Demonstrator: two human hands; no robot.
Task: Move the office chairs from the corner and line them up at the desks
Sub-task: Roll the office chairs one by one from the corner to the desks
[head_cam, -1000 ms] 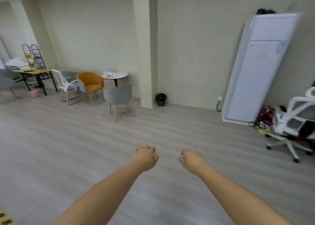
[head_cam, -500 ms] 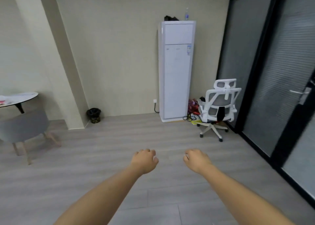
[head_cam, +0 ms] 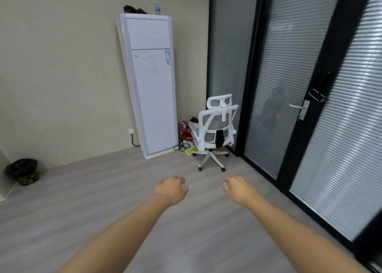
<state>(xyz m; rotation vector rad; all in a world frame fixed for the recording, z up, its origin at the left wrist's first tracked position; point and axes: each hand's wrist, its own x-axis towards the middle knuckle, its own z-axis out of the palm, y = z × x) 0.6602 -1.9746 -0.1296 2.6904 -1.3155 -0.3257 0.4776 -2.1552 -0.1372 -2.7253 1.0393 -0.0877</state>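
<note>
A white office chair (head_cam: 216, 132) with a grey mesh back and a headrest stands on castors in the far corner, its back turned to me, between a tall white unit and a glass partition. My left hand (head_cam: 171, 190) and my right hand (head_cam: 239, 189) are stretched out ahead over the floor, well short of the chair. Both hands hold nothing and their fingers are loosely curled. No desk is in view.
A tall white air-conditioning unit (head_cam: 149, 82) stands against the back wall. Bags and cables (head_cam: 185, 136) lie between it and the chair. A black-framed glass partition with a door handle (head_cam: 299, 107) runs along the right. A black bin (head_cam: 21, 171) sits far left.
My view has swung to the right and moved closer to the corner. The side chairs and round table have left the frame. The white chair now sits nearer the middle and looks larger.
</note>
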